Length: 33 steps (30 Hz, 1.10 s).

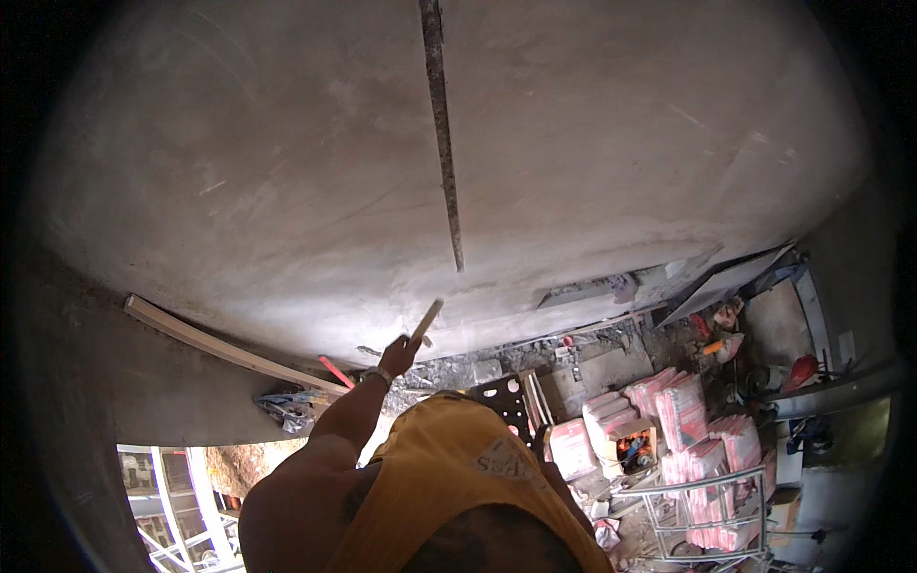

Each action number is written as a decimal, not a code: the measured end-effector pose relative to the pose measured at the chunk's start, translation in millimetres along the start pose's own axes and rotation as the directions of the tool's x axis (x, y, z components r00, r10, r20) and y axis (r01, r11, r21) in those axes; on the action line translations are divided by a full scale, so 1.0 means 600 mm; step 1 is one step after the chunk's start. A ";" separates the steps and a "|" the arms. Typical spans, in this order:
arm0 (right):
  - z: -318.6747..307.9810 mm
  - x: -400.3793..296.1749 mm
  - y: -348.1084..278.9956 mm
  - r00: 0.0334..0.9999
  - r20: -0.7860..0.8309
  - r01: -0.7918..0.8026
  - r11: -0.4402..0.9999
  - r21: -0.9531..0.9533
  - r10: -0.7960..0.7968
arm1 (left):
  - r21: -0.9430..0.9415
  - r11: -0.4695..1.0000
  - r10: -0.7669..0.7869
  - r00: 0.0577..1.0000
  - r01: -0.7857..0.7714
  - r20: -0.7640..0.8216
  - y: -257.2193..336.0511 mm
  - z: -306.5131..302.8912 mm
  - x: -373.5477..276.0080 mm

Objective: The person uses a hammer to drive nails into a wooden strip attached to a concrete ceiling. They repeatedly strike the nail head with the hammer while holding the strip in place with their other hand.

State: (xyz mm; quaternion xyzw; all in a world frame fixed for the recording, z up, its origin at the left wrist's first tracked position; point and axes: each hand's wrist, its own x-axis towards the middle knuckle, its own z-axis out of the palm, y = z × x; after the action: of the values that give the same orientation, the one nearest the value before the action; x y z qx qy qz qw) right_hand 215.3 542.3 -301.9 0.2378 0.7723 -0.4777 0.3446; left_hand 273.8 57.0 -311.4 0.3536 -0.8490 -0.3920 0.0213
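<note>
My left hand (399,356) reaches forward with a wristband or watch on its wrist. It grips a narrow, pale, flat tool (430,317) that slants up to the right; its exact kind is unclear. Behind the tool stands a grey plastered wall (301,179), lit brightly near the hand. A dark, rough chase (443,129) runs down the wall and ends a little above the tool's tip. My right upper arm shows beside my yellow tank top (444,458), but my right hand is out of view.
Below right lie stacked pink-and-white bags (680,408), an open cardboard box (634,448) and a metal frame (706,494). A black panel with holes (505,405) is near my torso. Rubble (458,365) lines the wall's foot. A long pale trim (215,340) leans left.
</note>
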 end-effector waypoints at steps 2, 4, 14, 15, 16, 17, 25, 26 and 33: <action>0.012 -0.008 -0.012 0.999 0.028 0.016 1.000 0.022 -0.017 | -0.175 0.983 0.039 0.997 -0.049 -0.063 0.062 -0.037 0.061; 0.010 -0.008 -0.025 1.000 0.016 0.018 0.999 0.042 -0.018 | -0.081 0.988 0.120 0.984 -0.132 -0.132 0.208 -0.101 0.104; -0.028 -0.017 -0.062 1.000 -0.028 0.005 0.999 0.031 -0.005 | -0.007 0.901 0.379 0.793 -0.434 -0.477 0.517 -0.281 0.233; -0.032 -0.019 -0.064 0.999 -0.038 0.006 0.999 0.034 -0.004 | -0.023 0.904 0.367 0.803 -0.427 -0.470 0.537 -0.286 0.239; -0.034 -0.021 -0.065 0.999 -0.035 0.001 1.000 0.028 0.000 | -0.031 0.913 0.348 0.815 -0.407 -0.464 0.541 -0.291 0.244; -0.037 -0.020 -0.070 0.999 -0.034 -0.001 1.000 0.022 0.002 | -0.030 0.908 0.350 0.797 -0.417 -0.493 0.539 -0.290 0.255; -0.044 -0.026 -0.122 0.999 -0.036 0.019 1.000 0.017 -0.019 | 0.007 0.859 0.387 0.641 -0.512 -0.663 0.521 -0.281 0.262; -0.044 -0.027 -0.130 0.999 -0.032 0.025 1.000 0.012 -0.025 | 0.021 0.866 0.386 0.641 -0.500 -0.664 0.519 -0.282 0.265; -0.023 -0.021 -0.214 0.993 -0.013 0.119 0.989 0.083 -0.118 | 0.030 0.863 0.392 0.631 -0.505 -0.670 0.512 -0.298 0.261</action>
State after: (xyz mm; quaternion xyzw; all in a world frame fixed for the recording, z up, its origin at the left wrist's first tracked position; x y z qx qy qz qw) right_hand 129.9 498.7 -214.2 0.2078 0.7659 -0.5281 0.3021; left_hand 33.1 -19.9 -16.2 0.2420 -0.8127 -0.2919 0.4424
